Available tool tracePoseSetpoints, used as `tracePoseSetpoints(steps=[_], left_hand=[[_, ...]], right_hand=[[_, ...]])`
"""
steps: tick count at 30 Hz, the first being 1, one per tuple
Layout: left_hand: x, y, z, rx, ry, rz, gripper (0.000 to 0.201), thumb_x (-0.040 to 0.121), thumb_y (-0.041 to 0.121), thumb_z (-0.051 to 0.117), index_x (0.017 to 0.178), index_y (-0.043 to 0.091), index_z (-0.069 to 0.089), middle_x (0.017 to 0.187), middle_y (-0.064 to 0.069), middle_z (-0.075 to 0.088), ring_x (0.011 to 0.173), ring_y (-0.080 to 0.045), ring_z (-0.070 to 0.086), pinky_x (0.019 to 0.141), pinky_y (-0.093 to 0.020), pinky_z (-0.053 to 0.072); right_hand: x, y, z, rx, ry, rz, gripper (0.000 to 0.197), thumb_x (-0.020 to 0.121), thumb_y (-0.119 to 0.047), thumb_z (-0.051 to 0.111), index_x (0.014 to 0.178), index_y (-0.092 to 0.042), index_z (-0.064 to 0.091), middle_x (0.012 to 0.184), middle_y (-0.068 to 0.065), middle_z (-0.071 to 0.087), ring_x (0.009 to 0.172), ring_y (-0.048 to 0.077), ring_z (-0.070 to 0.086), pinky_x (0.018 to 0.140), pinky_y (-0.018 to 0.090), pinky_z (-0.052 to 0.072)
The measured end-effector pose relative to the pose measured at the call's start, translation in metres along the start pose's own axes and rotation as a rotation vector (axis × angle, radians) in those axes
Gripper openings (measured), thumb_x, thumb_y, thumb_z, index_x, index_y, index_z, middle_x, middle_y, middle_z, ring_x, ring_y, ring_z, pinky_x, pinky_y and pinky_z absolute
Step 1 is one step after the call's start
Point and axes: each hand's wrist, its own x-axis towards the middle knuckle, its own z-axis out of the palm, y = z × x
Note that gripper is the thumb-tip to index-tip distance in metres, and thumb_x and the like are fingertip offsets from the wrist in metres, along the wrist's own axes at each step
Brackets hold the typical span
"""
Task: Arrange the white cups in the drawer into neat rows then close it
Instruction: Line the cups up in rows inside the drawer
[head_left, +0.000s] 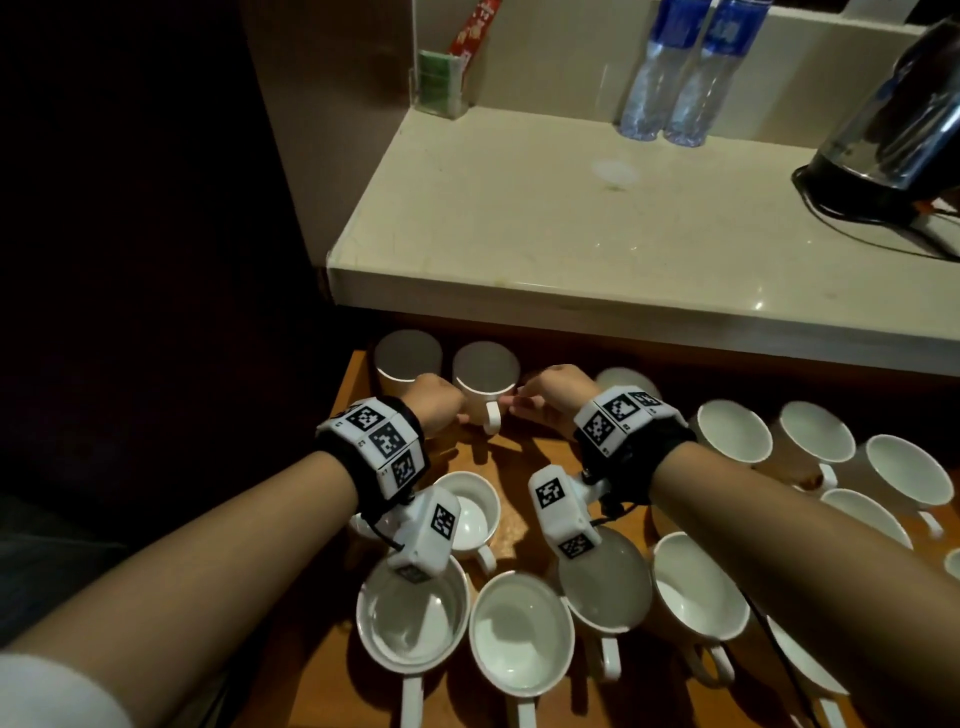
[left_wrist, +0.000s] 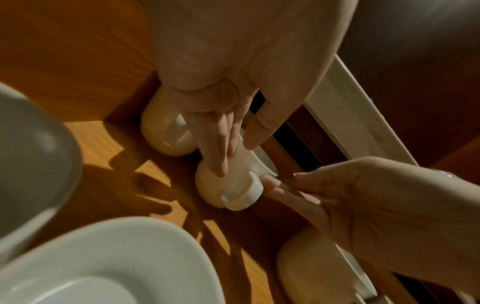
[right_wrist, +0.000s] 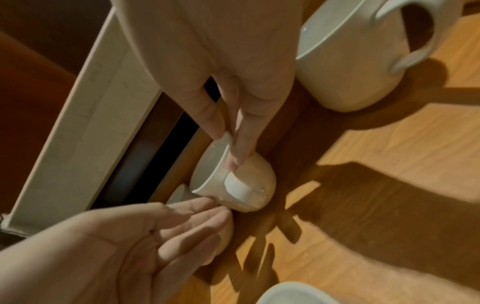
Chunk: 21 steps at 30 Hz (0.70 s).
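The open wooden drawer (head_left: 519, 452) holds several white cups. One upright cup (head_left: 485, 389) (left_wrist: 207, 185) (right_wrist: 257, 181) stands in the back row, its handle (head_left: 492, 418) turned toward me. My left hand (head_left: 441, 410) (left_wrist: 233, 156) lays straight fingers on its left wall. From the other side my right hand (head_left: 524, 410) (right_wrist: 231, 148) touches its wall and rim with straight fingers beside the handle. Another cup (head_left: 408, 358) (left_wrist: 166, 135) stands just left of it in the back corner. Loose cups (head_left: 519, 634) crowd the front, and more cups (head_left: 732, 431) stand at the right.
A pale stone counter (head_left: 571, 234) overhangs the drawer's back edge. On it stand two water bottles (head_left: 670, 78), a dark kettle (head_left: 893, 124) with its cord, and a clear holder (head_left: 441, 83) with packets. A dark wall runs along the left.
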Motion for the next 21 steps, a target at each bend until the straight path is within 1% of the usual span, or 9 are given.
tracePoseSetpoints(steps=[2,5,8,10,12,14,15,17,21], left_hand=[[0.002,-0.001,-0.001,-0.025,0.005,0.009,0.022,0.086,-0.002,0.045,0.072,0.005,0.060,0.080,-0.020,0.062,0.076,-0.031,0.062,0.080,-0.045,0.052],[0.004,-0.001,-0.004,-0.036,0.012,0.017,0.021,0.085,-0.002,0.048,0.071,0.008,0.061,0.076,-0.016,0.062,0.081,-0.031,0.063,0.082,-0.042,0.052],[0.005,-0.001,-0.006,-0.048,0.025,0.025,0.020,0.083,-0.004,0.051,0.070,0.007,0.061,0.073,-0.014,0.060,0.078,-0.030,0.061,0.089,-0.044,0.051],[0.007,-0.002,-0.006,-0.055,0.032,0.025,0.020,0.085,-0.004,0.050,0.072,0.007,0.060,0.076,-0.014,0.061,0.074,-0.028,0.062,0.091,-0.048,0.052],[0.004,-0.003,-0.005,-0.035,0.024,0.031,0.019,0.087,-0.003,0.048,0.077,0.007,0.060,0.084,-0.016,0.061,0.070,-0.025,0.062,0.085,-0.044,0.055],[0.004,-0.003,-0.004,-0.010,0.029,0.045,0.016,0.089,-0.001,0.046,0.084,0.005,0.060,0.085,-0.015,0.061,0.066,-0.021,0.061,0.078,-0.041,0.054],[0.004,-0.003,-0.004,-0.003,0.029,0.052,0.015,0.090,0.000,0.046,0.088,0.004,0.061,0.083,-0.013,0.060,0.065,-0.019,0.060,0.075,-0.038,0.055],[0.003,-0.001,-0.002,0.014,0.019,0.079,0.014,0.090,-0.001,0.047,0.094,0.002,0.061,0.079,-0.011,0.060,0.064,-0.018,0.059,0.065,-0.029,0.054],[-0.001,0.006,0.011,0.059,-0.010,0.100,0.012,0.091,0.000,0.049,0.083,0.002,0.058,0.069,-0.011,0.054,0.057,-0.019,0.054,0.040,-0.015,0.046]], right_hand=[[0.005,-0.002,0.004,-0.015,0.007,0.006,0.017,0.084,0.016,0.050,0.076,0.001,0.050,0.085,0.020,0.055,0.099,0.037,0.064,0.092,0.043,0.053],[0.006,-0.003,0.007,-0.015,0.009,0.007,0.015,0.085,0.014,0.051,0.080,0.000,0.049,0.087,0.018,0.053,0.105,0.037,0.063,0.091,0.040,0.053],[0.007,-0.002,0.007,0.020,-0.003,-0.015,0.015,0.088,0.012,0.050,0.099,0.004,0.051,0.087,0.017,0.052,0.096,0.032,0.065,0.089,0.038,0.053],[0.003,-0.002,0.007,0.006,-0.031,-0.015,0.009,0.088,0.012,0.050,0.090,0.004,0.051,0.084,0.016,0.054,0.100,0.033,0.065,0.092,0.038,0.052],[0.001,-0.001,0.007,-0.008,-0.034,-0.013,0.013,0.087,0.014,0.050,0.080,0.002,0.050,0.083,0.017,0.055,0.110,0.037,0.061,0.097,0.042,0.050],[-0.002,0.000,0.006,0.019,-0.049,-0.019,0.011,0.089,0.013,0.048,0.096,0.005,0.049,0.091,0.018,0.056,0.113,0.036,0.060,0.098,0.042,0.049],[-0.003,0.001,0.006,0.021,-0.064,-0.020,0.022,0.090,0.013,0.047,0.110,0.004,0.048,0.099,0.019,0.056,0.112,0.035,0.061,0.096,0.040,0.051],[-0.007,0.002,0.005,-0.029,-0.100,-0.031,0.035,0.091,0.011,0.046,0.125,0.004,0.045,0.107,0.020,0.055,0.103,0.030,0.065,0.089,0.037,0.052],[-0.017,0.004,-0.012,-0.137,-0.107,-0.050,0.035,0.093,0.009,0.043,0.127,0.003,0.048,0.097,0.014,0.059,0.080,0.023,0.064,0.082,0.036,0.053]])
